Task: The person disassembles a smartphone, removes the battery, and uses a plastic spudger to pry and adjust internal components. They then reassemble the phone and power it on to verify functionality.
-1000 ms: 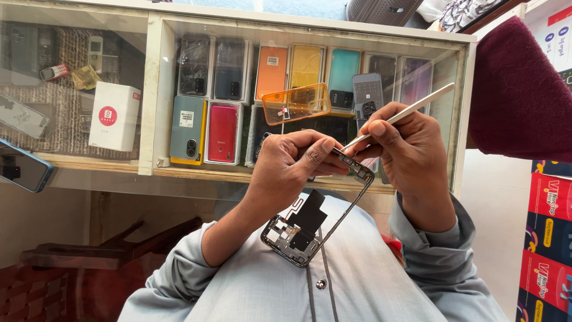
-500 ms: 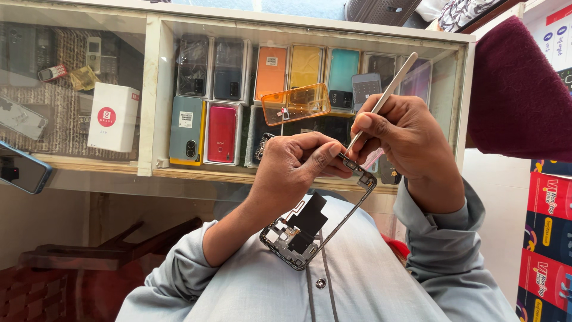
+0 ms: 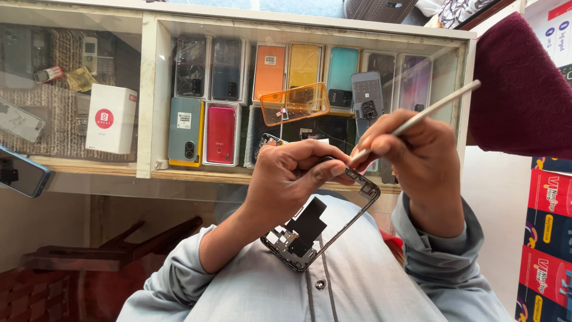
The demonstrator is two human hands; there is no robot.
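Note:
My left hand (image 3: 295,179) grips an opened phone frame (image 3: 319,232) by its upper end. The black frame hangs tilted over my pale shirt, with dark inner parts showing at its lower end. My right hand (image 3: 417,158) pinches a thin pale metal tool (image 3: 429,113) like a pen. The tool's tip sits at the frame's top edge, right next to my left thumb. Its far end points up and to the right.
Behind the hands stands a glass display counter (image 3: 149,95) with several phone backs and cases, a white box (image 3: 110,119) and an orange clear case (image 3: 295,102). A phone (image 3: 21,173) juts in at the left edge. A maroon cushion (image 3: 524,89) and stacked red boxes (image 3: 548,238) are at the right.
The tool swung steeper half a second ago and has now tipped back down toward the right. My right hand shifted slightly with it. The phone frame and left hand stayed put.

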